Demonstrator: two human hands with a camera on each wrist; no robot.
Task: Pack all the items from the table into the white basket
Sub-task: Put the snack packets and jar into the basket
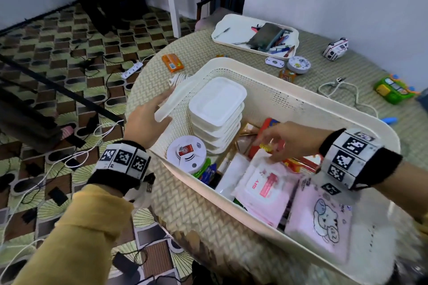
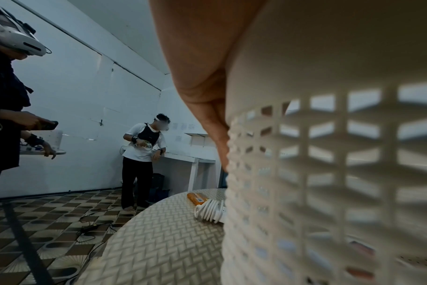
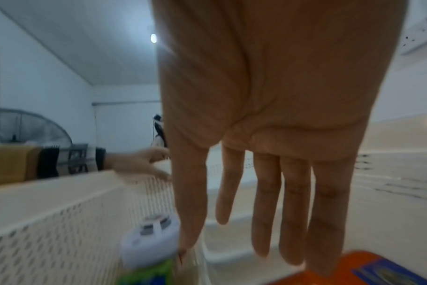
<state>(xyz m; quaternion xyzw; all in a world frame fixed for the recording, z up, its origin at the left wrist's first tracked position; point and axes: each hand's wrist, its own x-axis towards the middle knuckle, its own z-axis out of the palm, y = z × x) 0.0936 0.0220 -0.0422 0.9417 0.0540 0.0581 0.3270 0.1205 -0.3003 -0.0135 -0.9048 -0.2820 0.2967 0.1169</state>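
My left hand (image 1: 148,120) grips the white perforated plastic basket (image 1: 273,99) on the woven table (image 1: 208,210); my right hand (image 3: 268,135), fingers straight and empty, hovers inside. Only the left wrist view shows a coiled white cable (image 2: 208,211) beside it.

Part-filled white basket (image 1: 301,104) on table (image 1: 208,210)
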